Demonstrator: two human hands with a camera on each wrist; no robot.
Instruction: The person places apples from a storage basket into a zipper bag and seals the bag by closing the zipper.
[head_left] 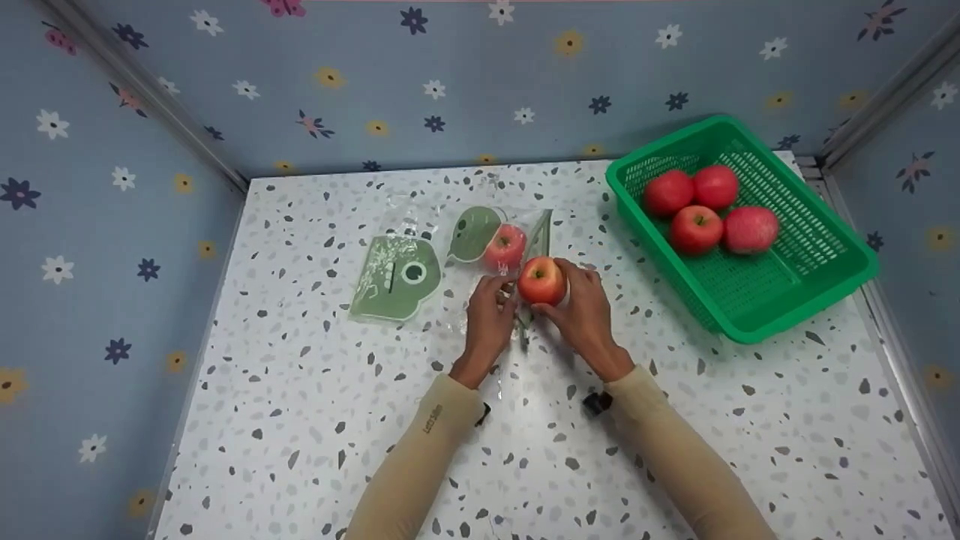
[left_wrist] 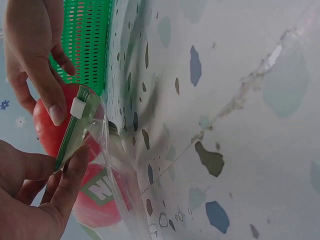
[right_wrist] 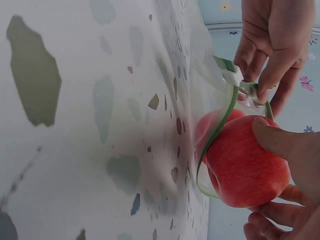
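My right hand point(head_left: 586, 306) grips a red apple point(head_left: 541, 280), thumb on one side and fingers on the other. In the right wrist view this apple point(right_wrist: 247, 161) is at the mouth of a clear zip bag point(right_wrist: 202, 145) with a green edge. My left hand point(head_left: 490, 315) pinches the bag's green-edged rim, near its white slider point(left_wrist: 77, 107) in the left wrist view. A second apple point(head_left: 505, 246) lies inside the bag, behind the clear plastic. The bag has a green cartoon print point(head_left: 474, 232).
Left of the bag lies another clear bag point(head_left: 394, 277) with a green one-eyed cartoon print, flat on the speckled white table point(head_left: 315, 427). At the right stands a green plastic basket point(head_left: 810, 304) holding several red apples point(head_left: 699, 229). Flowered blue panels point(head_left: 480, 82) wall the table in at the back and sides.
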